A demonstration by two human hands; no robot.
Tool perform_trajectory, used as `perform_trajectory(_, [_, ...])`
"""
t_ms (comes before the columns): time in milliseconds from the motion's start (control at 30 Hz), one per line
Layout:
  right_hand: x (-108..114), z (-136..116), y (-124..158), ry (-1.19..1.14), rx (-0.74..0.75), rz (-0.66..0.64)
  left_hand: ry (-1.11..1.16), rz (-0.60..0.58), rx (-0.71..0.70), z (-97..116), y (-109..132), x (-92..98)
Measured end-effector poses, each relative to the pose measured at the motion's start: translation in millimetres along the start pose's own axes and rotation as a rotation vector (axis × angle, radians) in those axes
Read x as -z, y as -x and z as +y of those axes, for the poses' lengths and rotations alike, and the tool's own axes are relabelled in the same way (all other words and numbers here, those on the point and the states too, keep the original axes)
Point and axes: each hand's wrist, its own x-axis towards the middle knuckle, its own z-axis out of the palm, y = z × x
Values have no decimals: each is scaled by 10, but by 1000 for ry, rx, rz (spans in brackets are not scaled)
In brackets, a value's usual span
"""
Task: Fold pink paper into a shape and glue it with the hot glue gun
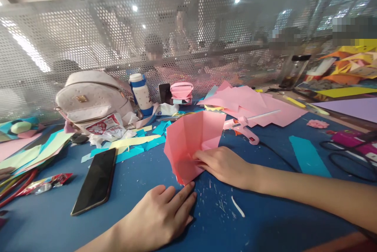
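A folded pink paper sheet (191, 138) stands creased and partly upright on the blue table (265, 220). My right hand (226, 165) presses its fingers on the lower right part of the paper, pinching a fold. My left hand (160, 214) lies flat on the table, fingers stretched out, with fingertips touching the paper's bottom corner.
A black phone (96, 181) lies left of the paper. A pink glue gun (244, 125), pink sheets (253, 105), scissors (350, 154), a teal strip (308, 156), a bag (91, 97), a bottle (141, 93) and paper scraps surround it. Behind a perforated screen sit other people.
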Motion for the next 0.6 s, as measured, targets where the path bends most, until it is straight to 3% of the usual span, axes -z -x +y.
perform_trajectory(167, [2, -30, -37, 19, -35, -21, 45, 22, 37, -13, 4, -19])
perform_trajectory(367, [0, -38, -20, 11, -54, -8, 124, 211, 5, -94, 44, -18])
perform_trajectory(600, [-9, -29, -14, 51, -43, 10, -42, 109, 92, -48, 50, -42])
